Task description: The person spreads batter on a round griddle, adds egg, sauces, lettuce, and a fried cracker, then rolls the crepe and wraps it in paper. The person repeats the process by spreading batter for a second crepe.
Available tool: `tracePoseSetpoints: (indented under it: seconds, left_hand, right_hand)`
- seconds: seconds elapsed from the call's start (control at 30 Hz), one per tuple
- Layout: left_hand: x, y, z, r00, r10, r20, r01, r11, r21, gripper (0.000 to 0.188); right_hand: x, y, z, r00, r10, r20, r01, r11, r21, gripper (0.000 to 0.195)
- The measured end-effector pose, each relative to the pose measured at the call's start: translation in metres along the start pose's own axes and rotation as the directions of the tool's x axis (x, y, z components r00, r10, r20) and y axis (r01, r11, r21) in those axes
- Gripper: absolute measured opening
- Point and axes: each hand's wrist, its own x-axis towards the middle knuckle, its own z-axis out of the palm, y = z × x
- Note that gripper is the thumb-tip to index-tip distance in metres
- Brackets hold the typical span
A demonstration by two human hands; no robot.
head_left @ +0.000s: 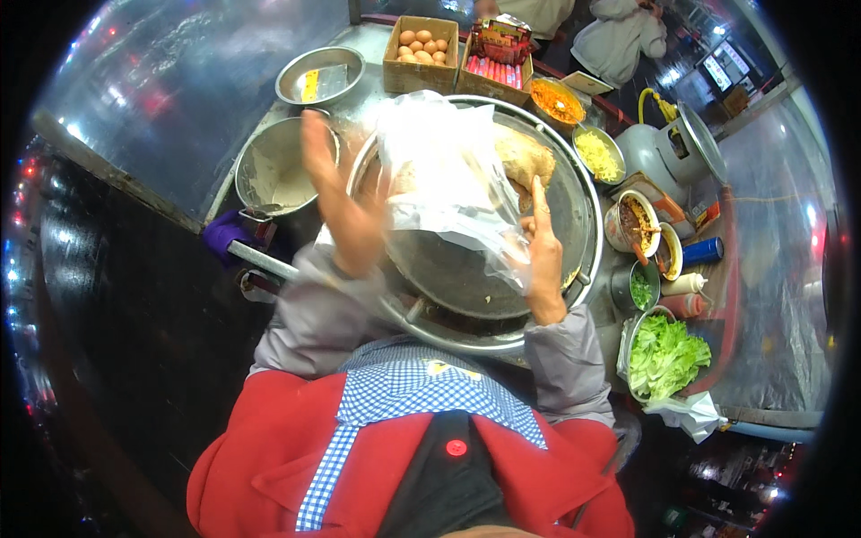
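Note:
A white and clear plastic bag lies over the round griddle, glaring brightly in the light. At its right side a folded browned pancake shows; part of it is hidden by the bag. My right hand is at the bag's right edge, index finger extended up against the pancake and the other fingers curled at the film. My left hand is raised at the griddle's left side, blurred, with nothing visible in it. Beside it stands a metal pot of pale batter with a utensil in it.
Behind the griddle are a carton of eggs and a box of red-wrapped sausages. A metal basin stands back left. Along the right are shredded orange vegetables, yellow shreds, sauce tubs, lettuce and a gas cylinder.

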Motion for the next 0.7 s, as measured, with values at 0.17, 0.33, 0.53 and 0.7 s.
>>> tracePoseSetpoints:
  seconds: [0.17, 0.33, 0.53, 0.7]
  left_hand:
    - [-0.011, -0.047, -0.018, 0.816, -0.550, 0.177, 0.542, 0.623, -0.564, 0.077]
    - [-0.019, -0.052, 0.015, 0.712, -0.598, 0.367, 0.657, 0.386, -0.647, 0.071]
    - [-0.047, -0.070, 0.025, 0.665, -0.583, 0.467, 0.670, 0.189, -0.718, 0.062]
    - [-0.050, -0.075, 0.037, 0.757, -0.432, 0.490, 0.645, 0.374, -0.666, 0.054]
  right_hand:
    - [0.006, -0.018, -0.023, 0.967, -0.221, 0.126, 0.247, 0.934, -0.259, 0.089]
    - [0.010, -0.068, -0.052, 0.820, -0.384, 0.424, 0.569, 0.464, -0.679, 0.086]
    - [0.016, -0.132, -0.101, 0.735, -0.597, 0.322, 0.433, 0.048, -0.900, 0.046]
    - [-0.049, -0.025, -0.133, 0.906, -0.260, -0.335, -0.064, 0.698, -0.713, 0.038]
